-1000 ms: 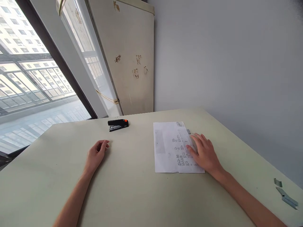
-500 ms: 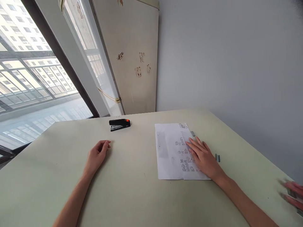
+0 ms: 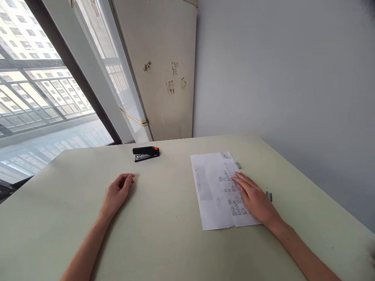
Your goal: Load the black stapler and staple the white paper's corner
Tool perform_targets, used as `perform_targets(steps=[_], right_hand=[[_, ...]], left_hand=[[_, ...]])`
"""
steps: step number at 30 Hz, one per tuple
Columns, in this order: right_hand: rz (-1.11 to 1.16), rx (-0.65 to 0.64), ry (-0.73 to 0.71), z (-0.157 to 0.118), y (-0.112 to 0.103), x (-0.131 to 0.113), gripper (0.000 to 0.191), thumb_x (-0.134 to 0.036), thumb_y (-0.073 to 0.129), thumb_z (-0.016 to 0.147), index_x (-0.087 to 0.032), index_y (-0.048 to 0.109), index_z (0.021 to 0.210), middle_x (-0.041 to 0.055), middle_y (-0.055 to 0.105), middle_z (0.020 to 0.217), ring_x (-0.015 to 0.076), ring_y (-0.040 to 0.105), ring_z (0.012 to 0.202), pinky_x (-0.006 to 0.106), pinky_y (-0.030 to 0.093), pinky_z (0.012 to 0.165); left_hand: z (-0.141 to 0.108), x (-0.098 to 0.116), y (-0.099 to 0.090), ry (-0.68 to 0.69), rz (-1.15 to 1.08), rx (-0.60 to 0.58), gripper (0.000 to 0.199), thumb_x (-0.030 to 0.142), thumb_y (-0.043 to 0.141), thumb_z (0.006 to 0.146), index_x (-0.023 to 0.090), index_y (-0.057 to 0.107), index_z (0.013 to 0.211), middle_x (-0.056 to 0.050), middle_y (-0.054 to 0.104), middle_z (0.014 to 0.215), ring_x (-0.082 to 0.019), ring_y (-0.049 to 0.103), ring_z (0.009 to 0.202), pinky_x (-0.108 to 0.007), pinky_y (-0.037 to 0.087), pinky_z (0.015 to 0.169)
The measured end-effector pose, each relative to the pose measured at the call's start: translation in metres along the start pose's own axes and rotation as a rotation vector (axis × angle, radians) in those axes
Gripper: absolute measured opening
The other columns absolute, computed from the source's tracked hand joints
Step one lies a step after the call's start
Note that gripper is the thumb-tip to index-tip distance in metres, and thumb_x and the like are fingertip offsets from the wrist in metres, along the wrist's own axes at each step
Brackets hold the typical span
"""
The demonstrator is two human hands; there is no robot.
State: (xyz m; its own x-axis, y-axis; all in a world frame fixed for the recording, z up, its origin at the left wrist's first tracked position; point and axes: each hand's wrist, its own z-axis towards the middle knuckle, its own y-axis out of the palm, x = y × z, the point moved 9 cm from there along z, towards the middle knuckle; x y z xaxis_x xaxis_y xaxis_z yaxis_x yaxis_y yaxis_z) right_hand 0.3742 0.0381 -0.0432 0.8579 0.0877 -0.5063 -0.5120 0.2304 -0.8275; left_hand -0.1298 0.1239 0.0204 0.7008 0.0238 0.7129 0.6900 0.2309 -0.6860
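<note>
On the pale green tabletop (image 3: 158, 210), we count two bare hands, one stapler, one printed paper layer and two small grey metal pieces. Our left hand (image 3: 118, 192) rests on the left side, its fingers loosely curled in toward the thumb; we cannot tell whether anything lies inside the curl. Our right hand (image 3: 258, 203) lies over the right edge of the printed paper (image 3: 209, 191), fingers straight, close together and pressed down rather than gripping.

The paper lies flat and slightly turned, right of the table's middle. We see a nick in its bottom edge, but cannot tell how many sheets there are. One metal piece (image 3: 238, 165) sits just beside the paper's upper right edge; the other metal piece (image 3: 269, 196) sits just to the right of our right hand.

Beyond our left hand, well apart from the paper, the single black stapler (image 3: 145, 153) lies on its side, its arms spread at the left end and an orange patch at the right. We cannot tell whether it holds staples.

Behind the table stands one refrigerator (image 3: 164, 105), closed, its contents hidden, with four clear brown patches on its side. One window (image 3: 43, 89) fills our far left.
</note>
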Motion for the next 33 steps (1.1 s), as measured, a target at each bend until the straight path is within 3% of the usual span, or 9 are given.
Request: perform_targets(steps=[8,27,33], right_hand=[[-0.028,0.018,0.009,-0.003,-0.001,0.001,0.050,-0.040,0.027,0.110,-0.028,0.061,0.144,0.0021,0.051,0.161,0.0270,0.044,0.152,0.055,0.049,0.118],[-0.023,0.096,-0.009,-0.004,-0.014,-0.007,0.044,-0.040,0.034,0.108,-0.028,0.063,0.138,0.0055,0.054,0.158,0.0296,0.053,0.144,0.054,0.053,0.112],[-0.049,0.070,0.060,0.004,-0.023,-0.002,0.053,-0.055,0.039,0.107,-0.030,0.051,0.151,0.0060,0.039,0.169,0.0341,0.039,0.154,0.059,0.049,0.115]], left_hand=[[0.000,-0.001,0.001,-0.007,0.012,-0.007,0.048,0.066,0.051,0.092,0.024,0.073,0.103,-0.003,0.074,0.091,-0.021,0.065,0.085,-0.028,0.046,0.070],[-0.001,0.001,0.002,-0.002,0.019,-0.011,0.049,0.065,0.050,0.092,0.023,0.073,0.102,-0.003,0.073,0.090,-0.022,0.065,0.085,-0.029,0.046,0.070],[-0.002,0.003,0.001,0.000,0.027,-0.010,0.049,0.065,0.050,0.092,0.023,0.073,0.101,-0.003,0.074,0.090,-0.022,0.066,0.084,-0.029,0.046,0.069]])
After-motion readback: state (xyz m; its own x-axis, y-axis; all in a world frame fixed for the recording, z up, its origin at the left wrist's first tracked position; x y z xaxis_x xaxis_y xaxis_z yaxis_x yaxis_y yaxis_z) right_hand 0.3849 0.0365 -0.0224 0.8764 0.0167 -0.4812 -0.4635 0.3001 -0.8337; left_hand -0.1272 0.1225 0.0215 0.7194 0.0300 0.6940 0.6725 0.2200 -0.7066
